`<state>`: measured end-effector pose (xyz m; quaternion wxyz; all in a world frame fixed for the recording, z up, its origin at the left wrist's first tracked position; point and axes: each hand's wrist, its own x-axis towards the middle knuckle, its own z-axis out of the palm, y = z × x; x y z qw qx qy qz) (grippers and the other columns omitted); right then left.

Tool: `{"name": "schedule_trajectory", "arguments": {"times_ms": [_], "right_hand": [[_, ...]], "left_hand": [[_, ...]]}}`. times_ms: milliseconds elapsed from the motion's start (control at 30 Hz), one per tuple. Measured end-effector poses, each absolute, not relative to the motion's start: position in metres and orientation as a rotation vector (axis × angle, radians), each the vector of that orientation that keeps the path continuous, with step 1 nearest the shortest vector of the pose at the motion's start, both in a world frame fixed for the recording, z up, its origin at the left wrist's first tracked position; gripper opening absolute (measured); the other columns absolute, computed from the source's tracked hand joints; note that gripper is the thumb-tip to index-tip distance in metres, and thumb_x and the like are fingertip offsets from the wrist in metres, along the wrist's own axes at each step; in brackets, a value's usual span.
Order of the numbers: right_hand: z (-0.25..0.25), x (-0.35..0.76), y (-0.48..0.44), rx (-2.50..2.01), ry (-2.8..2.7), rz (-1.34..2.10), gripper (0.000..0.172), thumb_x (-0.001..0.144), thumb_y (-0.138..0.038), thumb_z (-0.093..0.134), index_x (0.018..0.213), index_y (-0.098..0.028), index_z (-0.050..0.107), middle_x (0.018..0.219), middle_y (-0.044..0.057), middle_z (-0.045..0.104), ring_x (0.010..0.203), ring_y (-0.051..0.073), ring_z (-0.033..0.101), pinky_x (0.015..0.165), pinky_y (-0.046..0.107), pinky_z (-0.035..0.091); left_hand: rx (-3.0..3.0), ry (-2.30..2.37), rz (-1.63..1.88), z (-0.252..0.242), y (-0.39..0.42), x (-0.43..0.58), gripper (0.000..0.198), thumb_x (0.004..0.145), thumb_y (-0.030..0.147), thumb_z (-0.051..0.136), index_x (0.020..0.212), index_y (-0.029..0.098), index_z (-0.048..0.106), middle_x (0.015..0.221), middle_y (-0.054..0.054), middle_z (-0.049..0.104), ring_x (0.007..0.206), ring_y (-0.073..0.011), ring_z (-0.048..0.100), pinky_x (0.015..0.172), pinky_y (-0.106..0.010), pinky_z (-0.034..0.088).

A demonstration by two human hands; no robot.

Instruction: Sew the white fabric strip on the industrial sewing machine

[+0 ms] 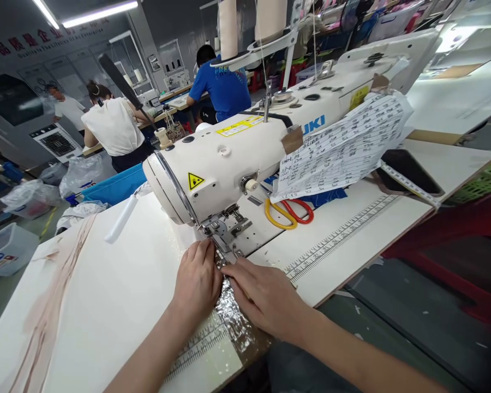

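A white JUKI sewing machine (pixel 245 153) stands on a white table (pixel 106 295). A shiny sequinned strip of fabric (pixel 233 316) runs from the table's near edge up to the presser foot (pixel 225 240). My left hand (pixel 197 284) lies on the left side of the strip, fingers bent and pressing it down just before the foot. My right hand (pixel 265 295) lies on the strip's right side, fingers pressed together and pointing at the needle area. Both hands touch the fabric; the strip shows between them.
Scissors with yellow and red handles (pixel 288 212) lie right of the needle, beneath a printed paper sheet (pixel 343 147) taped to the machine. A pinkish fabric strip (pixel 49 311) lies at the table's left. A phone (pixel 409 170) and tape measure sit far right. People work behind.
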<state>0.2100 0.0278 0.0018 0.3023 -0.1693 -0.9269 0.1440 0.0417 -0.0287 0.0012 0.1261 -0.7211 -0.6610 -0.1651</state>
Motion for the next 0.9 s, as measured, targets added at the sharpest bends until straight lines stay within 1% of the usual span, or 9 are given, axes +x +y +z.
{"name": "schedule_trajectory", "arguments": {"times_ms": [100, 233, 300, 433, 533, 633, 767, 833, 900], "right_hand": [[0.001, 0.205, 0.028, -0.481, -2.477, 0.301, 0.022, 0.097, -0.013, 0.036, 0.104, -0.014, 0.057, 0.09, 0.009, 0.062, 0.07, 0.02, 0.061, 0.055, 0.028, 0.041], [0.001, 0.202, 0.027, -0.497, -2.513, 0.2, 0.019, 0.094, -0.01, 0.041, 0.103, -0.014, 0.057, 0.091, 0.009, 0.063, 0.069, 0.02, 0.062, 0.052, 0.028, 0.038], [0.002, 0.201, 0.026, -0.498, -2.536, 0.158, 0.017, 0.091, -0.008, 0.046, 0.102, -0.014, 0.058, 0.09, 0.008, 0.063, 0.07, 0.019, 0.062, 0.051, 0.028, 0.038], [0.004, 0.198, 0.023, -0.554, -2.59, 0.099, 0.016, 0.085, -0.004, 0.054, 0.096, -0.014, 0.06, 0.085, 0.006, 0.062, 0.064, 0.019, 0.061, 0.05, 0.029, 0.038], [0.003, 0.194, 0.02, -0.615, -2.613, 0.077, 0.021, 0.081, -0.002, 0.057, 0.097, -0.014, 0.061, 0.084, 0.006, 0.062, 0.064, 0.02, 0.061, 0.049, 0.03, 0.038], [0.001, 0.19, 0.018, -0.68, -2.61, 0.073, 0.029, 0.078, 0.002, 0.056, 0.103, -0.012, 0.062, 0.086, 0.007, 0.063, 0.063, 0.021, 0.062, 0.051, 0.031, 0.041], [0.002, 0.195, 0.016, -0.658, -2.593, 0.094, 0.032, 0.082, -0.001, 0.053, 0.111, -0.011, 0.061, 0.092, 0.009, 0.064, 0.064, 0.021, 0.063, 0.05, 0.03, 0.044], [0.003, 0.202, 0.014, -0.61, -2.561, 0.116, 0.028, 0.086, -0.006, 0.048, 0.11, -0.013, 0.062, 0.088, 0.008, 0.065, 0.063, 0.02, 0.063, 0.05, 0.03, 0.046], [0.004, 0.209, 0.011, -0.537, -2.492, 0.151, 0.029, 0.09, -0.01, 0.041, 0.107, -0.014, 0.064, 0.084, 0.007, 0.065, 0.063, 0.021, 0.065, 0.051, 0.032, 0.049]], "left_hand": [[-2.106, -1.914, -0.491, 0.0, -0.03, 0.04, 0.036, 0.087, 0.014, 0.042, 0.122, 0.01, 0.048, 0.118, -0.016, 0.057, 0.107, -0.0289, 0.053, 0.09, -0.047, 0.052], [-2.12, -1.911, -0.504, 0.001, -0.03, 0.04, 0.038, 0.085, 0.01, 0.041, 0.123, 0.01, 0.048, 0.118, -0.016, 0.057, 0.106, -0.0284, 0.053, 0.09, -0.047, 0.052], [-2.119, -1.901, -0.515, 0.001, -0.03, 0.04, 0.038, 0.085, 0.01, 0.04, 0.122, 0.011, 0.048, 0.117, -0.016, 0.057, 0.105, -0.0282, 0.054, 0.089, -0.047, 0.052], [-2.112, -1.906, -0.551, 0.0, -0.027, 0.037, 0.038, 0.084, 0.009, 0.041, 0.121, 0.011, 0.049, 0.115, -0.016, 0.056, 0.104, -0.028, 0.053, 0.089, -0.047, 0.052], [-2.113, -1.918, -0.557, -0.001, -0.025, 0.032, 0.04, 0.082, 0.008, 0.042, 0.121, 0.012, 0.05, 0.115, -0.015, 0.056, 0.103, -0.0274, 0.054, 0.088, -0.047, 0.053], [-2.102, -1.914, -0.55, -0.003, -0.024, 0.028, 0.038, 0.084, 0.009, 0.042, 0.12, 0.013, 0.051, 0.116, -0.014, 0.057, 0.103, -0.0275, 0.054, 0.086, -0.047, 0.053], [-2.075, -1.887, -0.57, 0.001, -0.026, 0.026, 0.032, 0.086, 0.01, 0.043, 0.116, 0.012, 0.054, 0.113, -0.014, 0.06, 0.104, -0.0284, 0.055, 0.083, -0.046, 0.052], [-2.058, -1.853, -0.65, 0.008, -0.028, 0.029, 0.029, 0.086, 0.009, 0.044, 0.112, 0.013, 0.056, 0.105, -0.012, 0.063, 0.098, -0.0266, 0.057, 0.078, -0.043, 0.052], [-2.04, -1.797, -0.823, 0.02, -0.032, 0.034, 0.026, 0.087, 0.008, 0.042, 0.107, 0.015, 0.057, 0.095, -0.01, 0.065, 0.089, -0.023, 0.059, 0.071, -0.039, 0.051]]}}
